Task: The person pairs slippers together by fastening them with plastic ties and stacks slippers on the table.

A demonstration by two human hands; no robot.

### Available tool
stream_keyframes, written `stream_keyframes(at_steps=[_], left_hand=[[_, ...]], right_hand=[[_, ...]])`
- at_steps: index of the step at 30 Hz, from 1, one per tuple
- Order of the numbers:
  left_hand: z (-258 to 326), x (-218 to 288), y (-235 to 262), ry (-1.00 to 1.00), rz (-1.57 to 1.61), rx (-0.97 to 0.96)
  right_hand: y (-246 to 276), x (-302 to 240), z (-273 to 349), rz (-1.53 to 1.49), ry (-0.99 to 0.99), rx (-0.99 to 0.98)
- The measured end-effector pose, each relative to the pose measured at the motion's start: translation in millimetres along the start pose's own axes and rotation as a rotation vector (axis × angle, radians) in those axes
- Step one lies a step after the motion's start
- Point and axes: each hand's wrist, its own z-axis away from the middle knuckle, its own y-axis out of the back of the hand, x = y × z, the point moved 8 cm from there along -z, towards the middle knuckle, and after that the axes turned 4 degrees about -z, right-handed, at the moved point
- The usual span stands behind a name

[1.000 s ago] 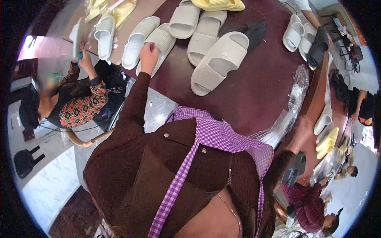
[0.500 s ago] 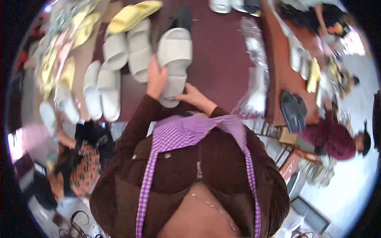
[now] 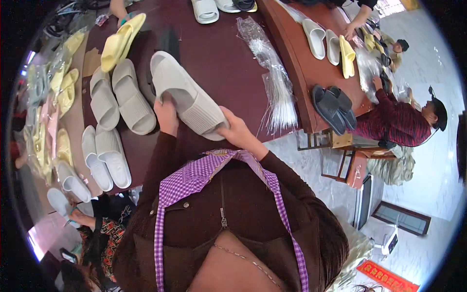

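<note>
Item: 1 grey slide sandal point(image 3: 187, 97), held above the near edge of the dark red desk point(image 3: 224, 53), left hand point(image 3: 166, 116) and right hand point(image 3: 238, 134) both clasped round its heel end. 2 grey sandals point(image 3: 119, 100) lie just left; clear plastic bags point(image 3: 275, 78) line the right edge, bare desk between.

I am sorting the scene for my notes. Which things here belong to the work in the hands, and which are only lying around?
In the work:
- grey slipper, held over the table
- left hand on its near side
- right hand at its near end

Lying around:
- grey slipper pair
- white slipper pair
- yellow slippers
- clear plastic bags
- black slippers
- dark red table
</note>
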Motion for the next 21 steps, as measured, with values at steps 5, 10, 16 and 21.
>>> stream_keyframes(at_steps=[5, 10, 16, 21], left_hand=[[-54, 35, 53, -0.269, -0.079, 0.074], [-57, 55, 72, -0.395, -0.32, 0.044], [-22, -13, 8, 0.024, -0.385, -0.104], [13, -18, -7, -0.363, -0.854, -0.076]], right_hand=[[55, 8, 15, 0.256, 0.063, 0.097], [140, 3, 2, 0.12, -0.087, 0.137], [126, 0, -76, 0.088, 0.088, 0.147], [147, 19, -108, 0.147, 0.127, 0.566]])
